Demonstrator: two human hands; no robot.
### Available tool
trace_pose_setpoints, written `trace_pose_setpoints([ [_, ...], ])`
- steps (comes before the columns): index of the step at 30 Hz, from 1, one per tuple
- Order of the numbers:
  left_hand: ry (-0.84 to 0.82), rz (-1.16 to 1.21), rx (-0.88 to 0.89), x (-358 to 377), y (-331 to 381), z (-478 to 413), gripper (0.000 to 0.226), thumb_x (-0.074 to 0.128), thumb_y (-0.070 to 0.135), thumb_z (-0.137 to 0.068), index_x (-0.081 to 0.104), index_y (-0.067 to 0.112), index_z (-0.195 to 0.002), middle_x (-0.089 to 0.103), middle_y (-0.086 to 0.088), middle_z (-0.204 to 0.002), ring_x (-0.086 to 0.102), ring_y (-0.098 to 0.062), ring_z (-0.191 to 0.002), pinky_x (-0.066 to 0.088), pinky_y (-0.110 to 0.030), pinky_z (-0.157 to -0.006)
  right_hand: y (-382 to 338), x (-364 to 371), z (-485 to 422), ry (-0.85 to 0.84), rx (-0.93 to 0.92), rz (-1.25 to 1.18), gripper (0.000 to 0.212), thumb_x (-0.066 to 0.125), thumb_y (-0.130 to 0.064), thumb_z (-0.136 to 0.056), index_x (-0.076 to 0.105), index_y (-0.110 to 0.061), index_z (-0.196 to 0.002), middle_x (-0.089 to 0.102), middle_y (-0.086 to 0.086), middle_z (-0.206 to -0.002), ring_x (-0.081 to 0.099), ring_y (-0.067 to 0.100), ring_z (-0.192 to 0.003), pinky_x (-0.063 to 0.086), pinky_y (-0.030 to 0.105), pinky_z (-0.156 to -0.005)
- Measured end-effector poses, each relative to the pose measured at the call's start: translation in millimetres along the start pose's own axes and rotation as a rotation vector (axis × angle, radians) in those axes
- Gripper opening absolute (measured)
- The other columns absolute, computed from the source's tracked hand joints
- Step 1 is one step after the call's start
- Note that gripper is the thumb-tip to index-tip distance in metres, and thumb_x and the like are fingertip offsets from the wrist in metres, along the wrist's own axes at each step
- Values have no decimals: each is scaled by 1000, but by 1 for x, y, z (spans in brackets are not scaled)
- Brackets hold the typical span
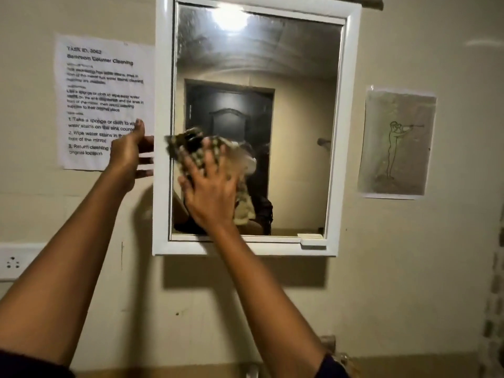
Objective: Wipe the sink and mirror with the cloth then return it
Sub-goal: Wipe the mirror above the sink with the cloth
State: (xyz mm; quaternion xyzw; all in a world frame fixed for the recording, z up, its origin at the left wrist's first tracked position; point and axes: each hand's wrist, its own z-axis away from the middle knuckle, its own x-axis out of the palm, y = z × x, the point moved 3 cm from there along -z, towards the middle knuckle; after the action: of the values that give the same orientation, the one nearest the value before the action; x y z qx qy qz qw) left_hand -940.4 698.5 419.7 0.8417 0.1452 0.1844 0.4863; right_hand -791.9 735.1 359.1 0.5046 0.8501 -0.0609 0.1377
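Observation:
A white-framed mirror (pixel 300 77) hangs on the beige wall straight ahead. My right hand (pixel 210 192) presses a patterned green-and-cream cloth (pixel 191 145) flat against the lower left of the glass, fingers spread over it. Part of the cloth hangs below my palm. My left hand (pixel 131 154) grips the left edge of the mirror frame, thumb up and fingers curled behind the frame. The sink is out of view below.
A printed task sheet (pixel 103 85) is taped left of the mirror, a drawing on paper (pixel 398 143) right of it. A white wall socket (pixel 16 261) sits at the left edge. A small white tab (pixel 313 240) lies on the mirror's bottom ledge.

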Motion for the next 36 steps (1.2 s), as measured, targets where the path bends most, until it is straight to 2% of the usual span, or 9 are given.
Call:
trace_pose_setpoints([
  [4,60,-108,50,5,5,2,38,65,44,-80,66,11,-98,66,-8,-96,62,-23,-73,51,-33,-59,-41,36,84,-134,-259,1,45,37,-46,-94,34,-39,-139,18,0,-157,28,27,-139,14,61,-113],
  [9,212,-249,112,11,-1,12,37,70,45,-75,70,12,-93,68,-13,-105,65,-30,-92,56,-48,-82,-3,23,103,-147,-238,43,41,37,-38,-97,37,-33,-138,23,-1,-156,41,24,-129,17,52,-116],
  [13,215,-267,91,11,5,13,42,71,40,-76,68,9,-105,68,-13,-112,64,-32,-95,56,-51,-82,76,-2,121,-75,88,82,49,40,-36,-92,37,-23,-139,34,11,-151,41,27,-131,31,51,-109],
  [15,215,-287,110,14,7,15,26,70,38,-78,67,13,-81,68,-11,-94,63,-31,-90,56,-51,-82,112,-17,126,-33,360,69,51,30,-37,-95,35,-13,-140,40,21,-145,44,36,-129,41,53,-103],
  [17,241,-339,124,18,8,20,35,66,40,-81,49,20,-57,59,-7,-79,63,-34,-91,54,-49,-87,120,-23,124,-49,459,93,56,22,-40,-97,32,-7,-141,42,26,-142,44,40,-128,40,53,-102],
  [20,281,-398,129,21,7,23,37,62,42,-83,48,20,-58,59,-9,-87,63,-37,-93,49,-43,-87,115,-21,115,-68,477,127,61,28,-40,-93,24,-6,-144,35,26,-146,37,39,-134,28,49,-110],
  [26,256,-381,145,17,2,14,41,66,43,-80,67,6,-98,68,-20,-109,62,-38,-100,53,-54,-87,134,-38,72,66,593,21,66,29,-40,-93,11,-8,-147,16,24,-154,10,36,-144,2,44,-118],
  [32,309,-439,138,19,1,14,35,61,47,-81,66,12,-79,68,-18,-100,62,-39,-96,49,-42,-86,192,-79,52,14,388,63,60,24,-31,-91,11,-18,-148,7,17,-157,-1,30,-145,5,49,-119],
  [36,334,-467,148,23,1,14,28,59,43,-84,61,16,-77,67,-16,-100,61,-38,-99,44,-38,-81,223,-85,99,26,286,-221,55,37,-16,-96,22,-36,-144,4,-6,-158,2,18,-146,25,43,-116],
])
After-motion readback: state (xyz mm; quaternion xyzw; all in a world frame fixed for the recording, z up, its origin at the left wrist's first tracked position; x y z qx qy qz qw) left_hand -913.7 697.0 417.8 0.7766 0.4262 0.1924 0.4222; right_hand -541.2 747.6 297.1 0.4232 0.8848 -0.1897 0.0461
